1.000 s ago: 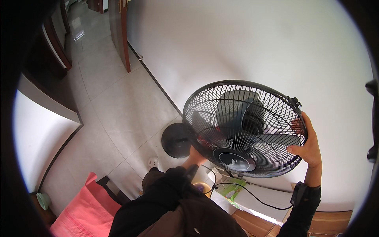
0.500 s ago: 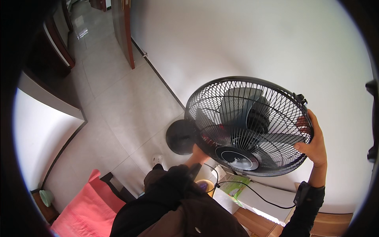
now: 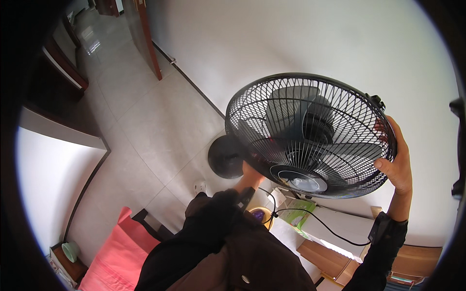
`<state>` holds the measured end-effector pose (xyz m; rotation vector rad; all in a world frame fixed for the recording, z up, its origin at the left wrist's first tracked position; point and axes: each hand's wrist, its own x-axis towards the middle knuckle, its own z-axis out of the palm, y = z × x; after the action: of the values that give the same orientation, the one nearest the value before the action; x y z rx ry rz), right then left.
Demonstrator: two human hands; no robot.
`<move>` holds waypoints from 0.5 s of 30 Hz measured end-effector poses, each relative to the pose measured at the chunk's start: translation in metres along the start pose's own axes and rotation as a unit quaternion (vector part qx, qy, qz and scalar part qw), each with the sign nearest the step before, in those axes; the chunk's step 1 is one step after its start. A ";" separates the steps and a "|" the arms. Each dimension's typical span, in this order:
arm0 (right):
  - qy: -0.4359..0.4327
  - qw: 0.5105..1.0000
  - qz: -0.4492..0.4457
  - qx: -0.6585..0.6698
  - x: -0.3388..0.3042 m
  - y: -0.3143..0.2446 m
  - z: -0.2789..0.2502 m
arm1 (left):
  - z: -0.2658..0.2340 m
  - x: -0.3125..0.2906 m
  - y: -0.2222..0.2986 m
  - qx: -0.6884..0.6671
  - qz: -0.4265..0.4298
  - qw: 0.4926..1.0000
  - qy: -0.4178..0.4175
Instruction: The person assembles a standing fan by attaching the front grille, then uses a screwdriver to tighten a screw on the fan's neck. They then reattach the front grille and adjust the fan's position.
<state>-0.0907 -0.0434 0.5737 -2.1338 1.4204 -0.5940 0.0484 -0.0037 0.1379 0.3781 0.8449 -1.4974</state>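
Note:
A large black electric fan (image 3: pixel 310 136) fills the right middle of the view, its round wire cage tilted toward me and its dark blades showing through. My right hand (image 3: pixel 399 165) is closed on the cage's right rim, thumb in front and fingers behind the wires. At the lower left of the cage my left hand (image 3: pixel 252 175) reaches underneath; its fingers are hidden behind the fan, so I cannot make out what they grip. Beyond that hand lies the fan's round black base (image 3: pixel 224 157). A black power cord (image 3: pixel 335 230) loops below the cage.
A white wall (image 3: pixel 301 34) rises behind the fan. Below the cord sit a green and white box (image 3: pixel 296 217) and a yellow container (image 3: pixel 264 218). Pink cloth (image 3: pixel 119 250) drapes at lower left. Grey tiled floor (image 3: pixel 141 116) runs toward a brown door (image 3: pixel 148 43).
The fan's cage has shifted upward and slightly right in view, both hands moving with it. The room has also shifted a little as my head moved.

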 end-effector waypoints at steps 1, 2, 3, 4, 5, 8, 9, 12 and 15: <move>0.006 1.000 0.000 0.004 -0.002 -0.001 0.002 | 0.007 -0.005 0.000 0.007 0.021 0.999 0.029; 0.011 1.000 0.000 0.007 -0.003 -0.003 0.004 | 0.013 -0.010 0.001 0.011 0.026 0.999 0.031; 0.016 1.000 -0.004 0.000 -0.005 -0.004 0.006 | 0.018 -0.013 0.001 0.016 0.035 0.999 0.023; 0.015 1.000 -0.006 -0.001 -0.005 -0.005 0.007 | 0.022 -0.015 0.001 0.020 0.043 0.999 0.014; 0.014 1.000 -0.007 -0.002 -0.006 -0.006 0.008 | 0.023 -0.016 0.001 0.011 0.030 0.999 0.003; 0.017 1.000 -0.012 -0.010 -0.006 -0.006 0.009 | 0.018 -0.013 0.000 0.000 0.015 1.000 -0.017; 0.018 1.000 -0.014 -0.011 -0.006 -0.007 0.009 | 0.015 -0.010 -0.001 0.005 0.026 1.000 -0.013; 0.023 0.999 -0.034 -0.021 -0.007 -0.007 0.010 | 0.006 0.006 0.002 0.020 0.024 0.999 0.021; 0.057 0.987 -0.102 -0.112 -0.012 -0.007 0.013 | -0.006 0.016 0.002 0.091 0.013 0.995 -0.031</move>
<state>-0.0817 -0.0278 0.5669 -2.4812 1.3940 -0.6697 0.0462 -0.0103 0.1225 0.4721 0.6542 -1.5577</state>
